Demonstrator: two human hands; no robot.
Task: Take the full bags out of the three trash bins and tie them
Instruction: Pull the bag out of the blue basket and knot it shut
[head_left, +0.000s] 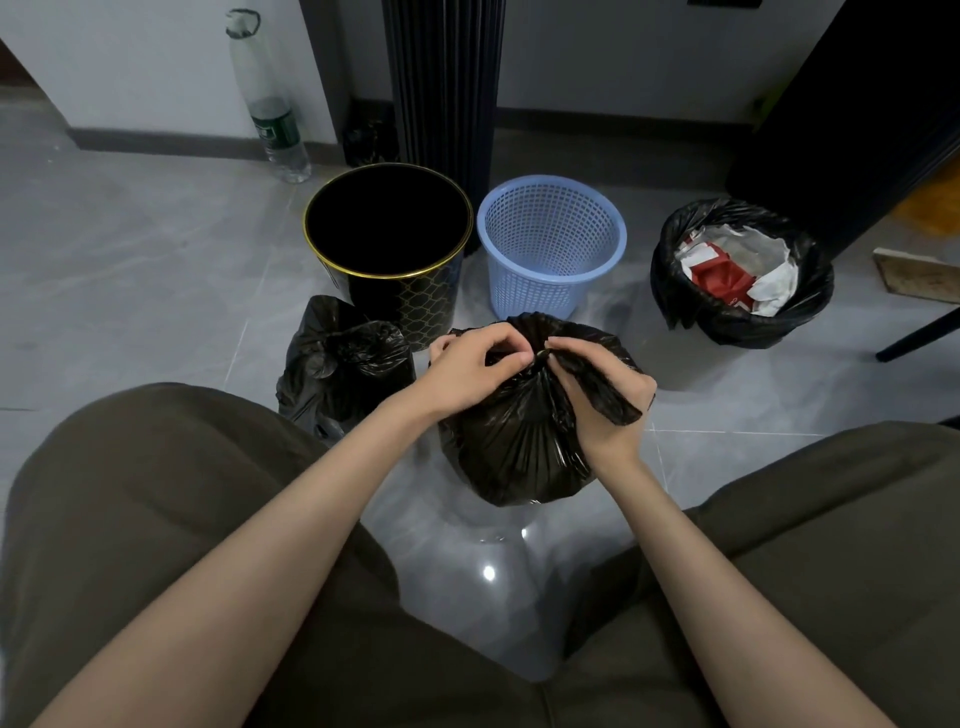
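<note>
The glossy black plastic trash bag (511, 457) stands on the grey tiled floor (156, 270) between the person's knees, just in front of the pale blue plastic mesh basket (550, 291), its neck gathered into a twist. The left hand (467, 371) pinches one side of the gather, fingers (506, 353) curled on the plastic. The right hand (610, 415) grips the other side, a loose tail of film lying across it. To tie well, both tails probably need pulling apart evenly and low against the twist, so the knot seats tight without tearing the thin film. A knotted black bag (343, 364) lies beside the gold-rimmed black round bin (410, 306). The third bin's black liner (818, 283) holds paper waste, not yet lifted out.
</note>
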